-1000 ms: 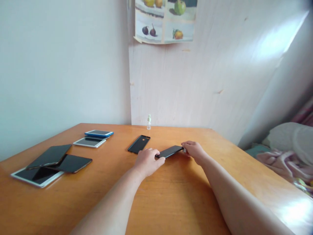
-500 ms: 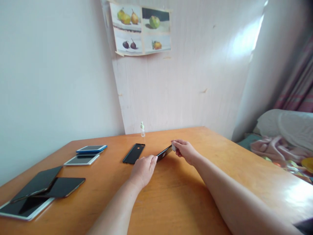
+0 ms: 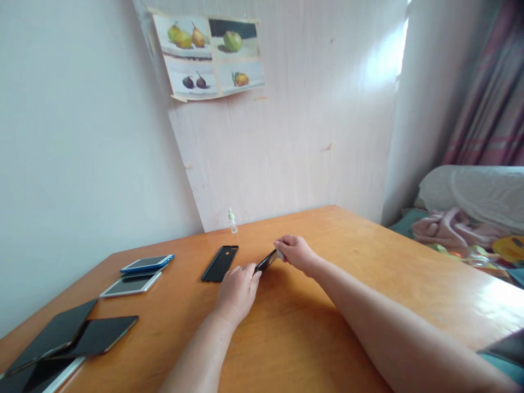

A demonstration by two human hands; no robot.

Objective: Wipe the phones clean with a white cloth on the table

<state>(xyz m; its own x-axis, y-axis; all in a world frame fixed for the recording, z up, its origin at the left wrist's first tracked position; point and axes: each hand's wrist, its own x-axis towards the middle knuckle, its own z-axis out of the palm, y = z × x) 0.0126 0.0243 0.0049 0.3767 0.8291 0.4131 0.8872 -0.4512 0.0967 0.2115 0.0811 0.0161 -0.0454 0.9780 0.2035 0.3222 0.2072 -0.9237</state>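
A dark smartphone (image 3: 267, 261) is held tilted just above the table, seen nearly edge-on. My left hand (image 3: 238, 289) grips its near left end, thumb along the edge. At the far right end, my right hand (image 3: 295, 253) pinches a small white piece (image 3: 280, 255), perhaps a wipe or cloth, pressed against the phone; its shape is mostly hidden by the fingers. An empty black phone case (image 3: 221, 264) with a camera cutout lies just behind my left hand. Beyond it stands a small clear pump bottle (image 3: 232, 221).
On the left, a blue-edged device (image 3: 148, 263) rests partly over a white tablet (image 3: 131, 284). Nearer, two dark devices (image 3: 107, 334) overlap on a white-edged tablet (image 3: 67, 375). The wooden table (image 3: 327, 338) meets a wall behind; bedding (image 3: 454, 226) lies off its right side.
My view has swung right and tilted, so the scene sits differently in the picture. Both hands keep their hold, the white piece still at the phone's far end.
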